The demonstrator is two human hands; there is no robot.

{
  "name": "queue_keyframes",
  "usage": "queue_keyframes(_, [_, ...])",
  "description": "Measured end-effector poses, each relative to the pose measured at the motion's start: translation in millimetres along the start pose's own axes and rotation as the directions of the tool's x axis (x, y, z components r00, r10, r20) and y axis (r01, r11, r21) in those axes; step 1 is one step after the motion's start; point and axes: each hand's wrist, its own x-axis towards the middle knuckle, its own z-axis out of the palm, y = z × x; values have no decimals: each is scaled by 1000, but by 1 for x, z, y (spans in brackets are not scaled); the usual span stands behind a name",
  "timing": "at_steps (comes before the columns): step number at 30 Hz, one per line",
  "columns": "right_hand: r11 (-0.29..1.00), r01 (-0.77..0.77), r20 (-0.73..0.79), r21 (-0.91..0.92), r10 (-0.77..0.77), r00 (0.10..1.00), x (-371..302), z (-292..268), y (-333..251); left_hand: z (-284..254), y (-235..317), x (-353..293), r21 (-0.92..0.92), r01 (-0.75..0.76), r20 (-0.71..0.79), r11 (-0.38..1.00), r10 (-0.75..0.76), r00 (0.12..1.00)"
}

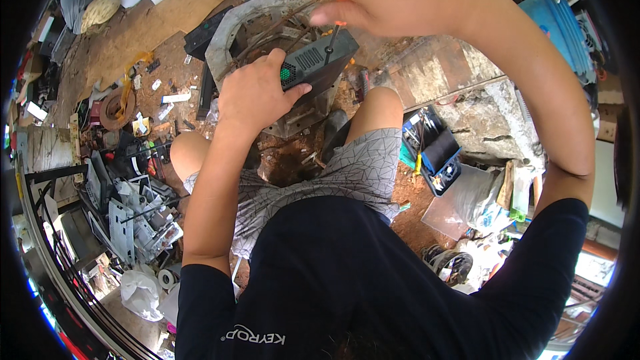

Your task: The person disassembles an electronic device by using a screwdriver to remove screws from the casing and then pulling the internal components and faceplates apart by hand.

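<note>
My left hand (257,93) grips the near left end of a dark grey metal case (323,75) with slotted vents, its thumb along the near side. A green honeycomb vent shows beside the fingers. Above the case, my right hand (390,1) is closed round the orange handle of a screwdriver (331,40), which is mostly hidden and a little blurred. The screwdriver's shaft points down at the top face of the case, near a dark screw or hole. Under the case stands a grey, many-sided frame (219,50) between my knees.
A heap of metal scrap (137,217) lies at the left. On the right sits an open blue-and-black tool case (437,153) beside a rough concrete block (490,123). Small debris and a brown ring (117,110) litter the ground. White bags (141,293) lie at lower left.
</note>
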Motion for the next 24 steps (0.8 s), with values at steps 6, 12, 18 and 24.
queue_keyframes(6, [981,191,-236,44,-175,956,3,23,14,0,2,1,0,-2,8,1000,2,1000])
queue_keyframes(12, [959,274,-155,-74,-282,947,-9,9,10,-2,-1,0,5,18,23,1000,-18,1000])
queue_keyframes(18, [987,-3,-67,-160,-7,998,-5,10,0,-1,0,1,6,19,32,1000,-19,999])
queue_keyframes(24, [967,232,-184,-105,-248,951,4,22,18,-2,0,1,-3,17,36,1000,-17,999])
